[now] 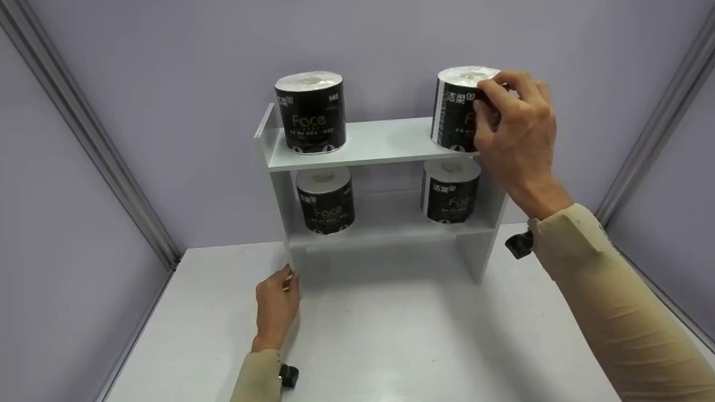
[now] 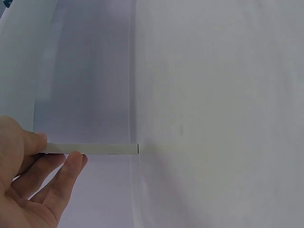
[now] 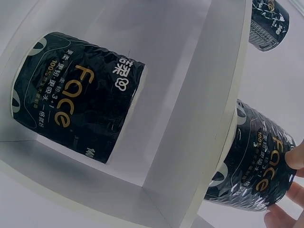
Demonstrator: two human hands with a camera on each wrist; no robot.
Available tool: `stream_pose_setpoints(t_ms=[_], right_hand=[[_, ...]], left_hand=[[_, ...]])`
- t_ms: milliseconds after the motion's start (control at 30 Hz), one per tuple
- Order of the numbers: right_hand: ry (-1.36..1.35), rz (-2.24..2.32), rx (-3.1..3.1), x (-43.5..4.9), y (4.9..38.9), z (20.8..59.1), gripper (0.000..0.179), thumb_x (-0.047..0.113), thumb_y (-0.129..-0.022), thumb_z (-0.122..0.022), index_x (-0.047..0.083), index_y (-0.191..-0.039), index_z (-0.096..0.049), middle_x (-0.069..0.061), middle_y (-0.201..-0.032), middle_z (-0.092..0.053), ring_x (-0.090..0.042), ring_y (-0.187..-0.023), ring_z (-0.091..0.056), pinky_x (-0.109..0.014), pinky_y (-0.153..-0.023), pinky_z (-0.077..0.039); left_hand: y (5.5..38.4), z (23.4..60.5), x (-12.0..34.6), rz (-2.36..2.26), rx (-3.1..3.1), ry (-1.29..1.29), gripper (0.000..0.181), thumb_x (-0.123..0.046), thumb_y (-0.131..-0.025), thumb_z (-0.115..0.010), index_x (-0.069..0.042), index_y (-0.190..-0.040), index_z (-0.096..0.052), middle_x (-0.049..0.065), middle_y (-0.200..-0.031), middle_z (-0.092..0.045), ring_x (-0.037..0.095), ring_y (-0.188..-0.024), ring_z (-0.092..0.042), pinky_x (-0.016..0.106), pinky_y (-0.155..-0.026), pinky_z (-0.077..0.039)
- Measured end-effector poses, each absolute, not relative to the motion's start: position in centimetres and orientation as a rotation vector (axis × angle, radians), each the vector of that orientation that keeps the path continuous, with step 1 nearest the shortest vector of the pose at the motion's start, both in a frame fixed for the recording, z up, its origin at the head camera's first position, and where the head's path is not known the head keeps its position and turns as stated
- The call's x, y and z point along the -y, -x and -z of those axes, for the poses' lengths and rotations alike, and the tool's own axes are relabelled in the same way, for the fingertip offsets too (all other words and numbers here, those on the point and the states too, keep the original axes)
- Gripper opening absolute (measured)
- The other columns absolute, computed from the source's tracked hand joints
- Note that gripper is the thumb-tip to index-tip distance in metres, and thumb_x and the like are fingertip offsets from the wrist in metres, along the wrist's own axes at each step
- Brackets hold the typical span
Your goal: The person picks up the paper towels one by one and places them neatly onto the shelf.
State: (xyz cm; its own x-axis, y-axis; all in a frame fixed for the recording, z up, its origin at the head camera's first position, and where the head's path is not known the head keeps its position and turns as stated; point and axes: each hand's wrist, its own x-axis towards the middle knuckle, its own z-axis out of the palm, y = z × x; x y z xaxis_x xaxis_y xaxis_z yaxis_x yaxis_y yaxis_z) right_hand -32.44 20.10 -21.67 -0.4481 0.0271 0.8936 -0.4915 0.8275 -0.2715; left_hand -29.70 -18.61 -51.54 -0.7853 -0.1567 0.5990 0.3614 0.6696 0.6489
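Observation:
A white two-tier shelf (image 1: 391,138) stands on the white table, with toilet paper rolls in dark "Face" wrappers on it. On the right end of its top board sits one toilet paper roll (image 1: 453,120). My right hand (image 1: 522,128) grips this roll near its upper rim, thumb at the front; the right wrist view shows the roll (image 3: 254,164) and part of the fingers. Low at the shelf's left side, my left hand (image 1: 276,307) pinches the front edge of the side panel (image 2: 102,148) between thumb and fingers.
Another roll (image 1: 314,117) stands at the top board's left end. The lower board carries a roll (image 1: 328,204) on the left and one (image 1: 450,195) on the right. A lilac wall (image 1: 391,33) rises behind the shelf.

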Motion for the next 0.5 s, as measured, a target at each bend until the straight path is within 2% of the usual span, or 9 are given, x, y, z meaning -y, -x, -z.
stream_pose_setpoints(t_ms=[500], right_hand=[[-0.337,-0.611,1.975,-19.95,32.84,21.74,0.028,0.011,-0.102,-0.069,0.006,-0.128,-0.077,-0.016,-0.127,-0.069,-0.039,-0.118,-0.059,-0.052,-0.101,-0.053]], left_hand=[[29.90,51.67,18.70,1.058,2.242,0.158,0.020,0.001,-0.100,-0.072,0.012,-0.116,-0.075,0.028,-0.104,-0.078,0.037,-0.088,-0.081,0.042,-0.071,-0.068]])
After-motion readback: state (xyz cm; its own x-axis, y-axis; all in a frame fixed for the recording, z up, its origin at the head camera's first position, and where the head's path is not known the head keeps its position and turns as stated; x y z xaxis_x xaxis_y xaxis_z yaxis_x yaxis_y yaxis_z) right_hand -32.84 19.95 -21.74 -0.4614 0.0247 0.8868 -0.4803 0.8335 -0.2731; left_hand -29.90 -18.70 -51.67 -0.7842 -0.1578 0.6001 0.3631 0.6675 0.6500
